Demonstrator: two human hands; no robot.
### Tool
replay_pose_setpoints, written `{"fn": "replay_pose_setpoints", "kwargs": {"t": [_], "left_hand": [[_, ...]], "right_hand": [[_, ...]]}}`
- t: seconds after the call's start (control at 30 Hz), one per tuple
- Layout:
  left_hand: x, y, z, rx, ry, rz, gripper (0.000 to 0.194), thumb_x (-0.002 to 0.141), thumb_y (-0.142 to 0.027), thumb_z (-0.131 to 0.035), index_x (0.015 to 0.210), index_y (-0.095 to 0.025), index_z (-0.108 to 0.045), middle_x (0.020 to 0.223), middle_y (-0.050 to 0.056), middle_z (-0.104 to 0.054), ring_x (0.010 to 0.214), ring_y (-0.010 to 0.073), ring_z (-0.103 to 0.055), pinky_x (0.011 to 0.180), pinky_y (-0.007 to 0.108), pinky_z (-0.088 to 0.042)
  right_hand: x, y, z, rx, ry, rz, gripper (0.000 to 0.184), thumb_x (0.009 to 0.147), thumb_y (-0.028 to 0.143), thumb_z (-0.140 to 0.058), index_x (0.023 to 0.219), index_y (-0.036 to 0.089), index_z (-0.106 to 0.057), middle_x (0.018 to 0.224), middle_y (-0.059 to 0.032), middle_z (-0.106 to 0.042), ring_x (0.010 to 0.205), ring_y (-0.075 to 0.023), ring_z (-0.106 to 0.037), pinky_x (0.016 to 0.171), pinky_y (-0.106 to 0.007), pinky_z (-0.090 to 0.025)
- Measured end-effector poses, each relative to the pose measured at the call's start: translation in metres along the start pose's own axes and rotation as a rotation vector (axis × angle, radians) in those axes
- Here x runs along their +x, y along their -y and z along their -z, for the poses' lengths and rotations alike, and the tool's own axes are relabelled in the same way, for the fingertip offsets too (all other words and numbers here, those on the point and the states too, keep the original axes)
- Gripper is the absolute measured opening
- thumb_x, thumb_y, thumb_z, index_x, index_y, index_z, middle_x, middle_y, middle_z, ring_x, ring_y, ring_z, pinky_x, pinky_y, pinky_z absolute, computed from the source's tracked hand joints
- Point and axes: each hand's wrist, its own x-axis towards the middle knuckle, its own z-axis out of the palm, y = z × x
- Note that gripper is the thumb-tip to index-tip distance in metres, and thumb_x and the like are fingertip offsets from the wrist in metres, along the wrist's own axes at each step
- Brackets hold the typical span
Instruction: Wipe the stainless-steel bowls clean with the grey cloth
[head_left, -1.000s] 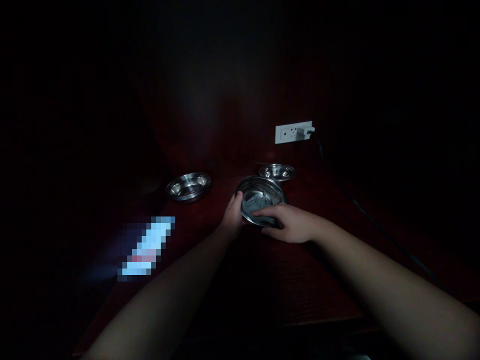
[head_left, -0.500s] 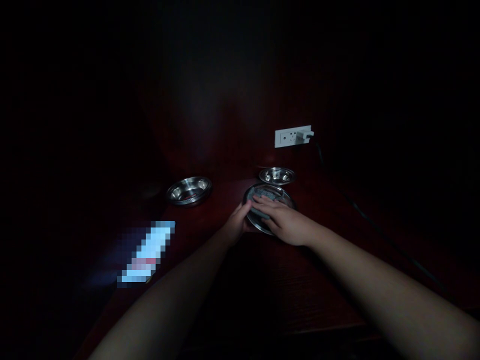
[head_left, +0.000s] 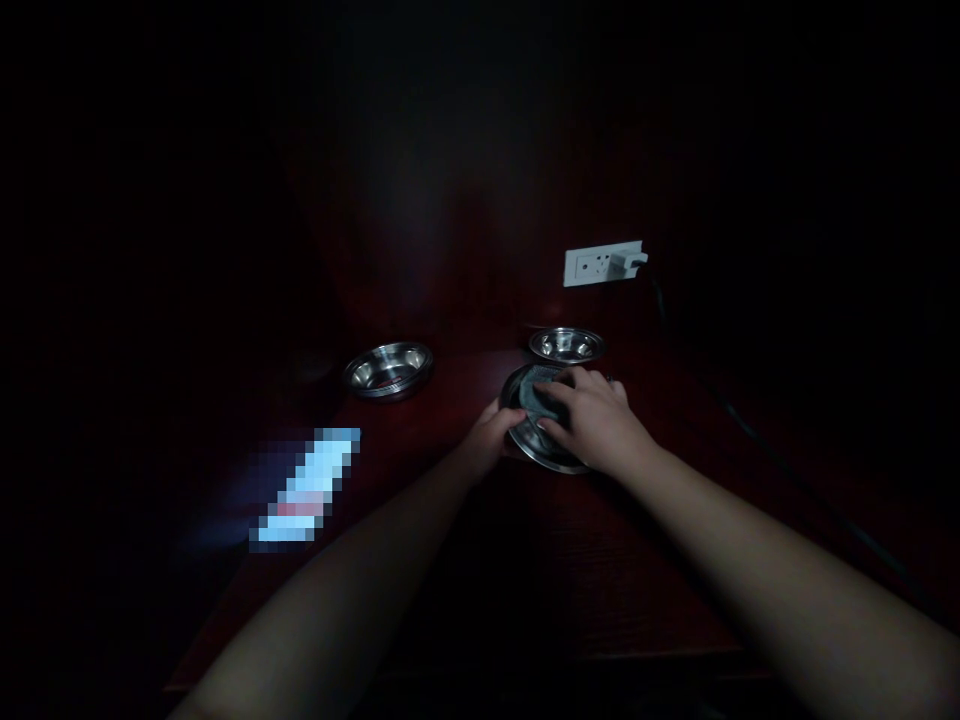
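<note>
Above the middle of the table, my left hand grips a shiny steel bowl by its left rim, thumb over the edge. The bowl is tilted toward me. Inside it lies a grey-green cloth, which looks thin and textured. My right hand reaches in from the right, its bent fingers and thumb closed on the cloth against the bowl's inner wall. That hand covers the bowl's right side and part of the cloth.
Stacked steel bowls stand at the back left, and another steel bowl behind my hands. A blurred bright screen lies on the dark red table. A wall socket holds a plug; its cable runs down the right.
My right hand has gone from lying flat on the cloth to bunching it with bent fingers. The bowl has shifted slightly right, and the view has moved a little.
</note>
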Motion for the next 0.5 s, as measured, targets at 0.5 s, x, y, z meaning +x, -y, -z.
{"fn": "replay_pose_setpoints", "kwargs": {"t": [0.5], "left_hand": [[0.0041, -0.0040, -0.0074, -0.077, -0.132, 0.028, 0.048, 0.074, -0.025, -0.054, 0.122, -0.023, -0.051, 0.105, 0.006, -0.066, 0.090, 0.0232, -0.063, 0.074, 0.039, -0.053]], "right_hand": [[-0.0001, 0.0023, 0.0076, -0.034, -0.047, -0.118, 0.045, 0.091, 0.049, -0.036, 0.116, 0.024, -0.064, 0.107, -0.0131, -0.062, 0.097, -0.0303, -0.052, 0.081, -0.046, -0.035]]}}
